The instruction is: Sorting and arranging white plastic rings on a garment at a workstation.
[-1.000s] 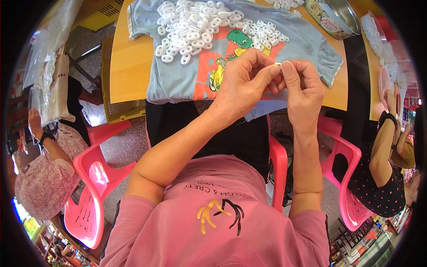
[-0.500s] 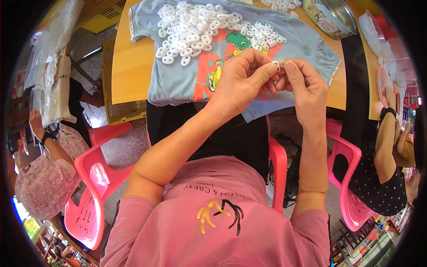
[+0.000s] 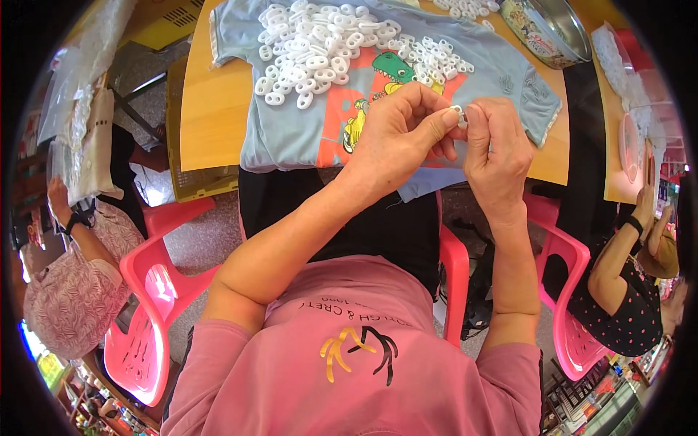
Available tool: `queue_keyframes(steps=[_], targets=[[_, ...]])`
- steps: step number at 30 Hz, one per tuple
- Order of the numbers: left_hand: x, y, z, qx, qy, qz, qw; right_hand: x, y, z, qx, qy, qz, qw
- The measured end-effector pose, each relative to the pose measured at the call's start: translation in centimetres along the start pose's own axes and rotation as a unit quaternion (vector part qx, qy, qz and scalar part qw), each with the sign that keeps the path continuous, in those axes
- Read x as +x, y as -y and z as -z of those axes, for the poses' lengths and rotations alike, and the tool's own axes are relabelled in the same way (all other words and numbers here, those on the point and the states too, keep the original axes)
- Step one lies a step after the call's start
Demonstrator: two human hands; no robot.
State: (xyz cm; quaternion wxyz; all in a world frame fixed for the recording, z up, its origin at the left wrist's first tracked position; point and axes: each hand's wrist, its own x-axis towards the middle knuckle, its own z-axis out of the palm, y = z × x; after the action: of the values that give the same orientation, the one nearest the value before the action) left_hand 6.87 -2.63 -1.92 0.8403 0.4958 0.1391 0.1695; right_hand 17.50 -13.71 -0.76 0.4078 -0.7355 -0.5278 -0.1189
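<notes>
Just above the near edge of the table, my two hands meet fingertip to fingertip. My left hand [image 3: 396, 134] is closed, pinching a small white plastic piece [image 3: 456, 110] between thumb and forefinger. Pressed up against that piece, my right hand [image 3: 498, 152] is also closed, thumb against curled fingers; whatever it grips is tiny and mostly hidden. Beyond them a grey-blue T-shirt [image 3: 280, 142] with a dinosaur print is spread out. On it lie a big heap of white oval two-holed plastic pieces [image 3: 313, 54] and a smaller heap of smaller white pieces [image 3: 440, 58].
A round metal tin [image 3: 549, 36] stands at the table's far right, beside more white pieces [image 3: 465, 7]. The wooden table [image 3: 211, 138] has a yellow crate [image 3: 193, 182] by its left side. Pink chairs [image 3: 149, 305] flank me, and other people sit at left and right.
My right hand has rolled over, its fingers curling in more and its knuckles rising. My left hand keeps its pinch, nearly in place. The person at the right has lowered an arm.
</notes>
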Motion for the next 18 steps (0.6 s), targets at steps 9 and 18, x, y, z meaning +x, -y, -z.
queue_keyframes(steps=[9,18], targets=[[-0.1,0.4,-0.2,0.016,-0.007,-0.002,1.0,-0.2,-0.1,-0.5,-0.009,-0.004,0.027,1.0],[-0.1,-0.5,-0.3,0.009,-0.008,0.019,1.0,0.7,-0.3,2.0,0.064,0.077,-0.026,0.995]])
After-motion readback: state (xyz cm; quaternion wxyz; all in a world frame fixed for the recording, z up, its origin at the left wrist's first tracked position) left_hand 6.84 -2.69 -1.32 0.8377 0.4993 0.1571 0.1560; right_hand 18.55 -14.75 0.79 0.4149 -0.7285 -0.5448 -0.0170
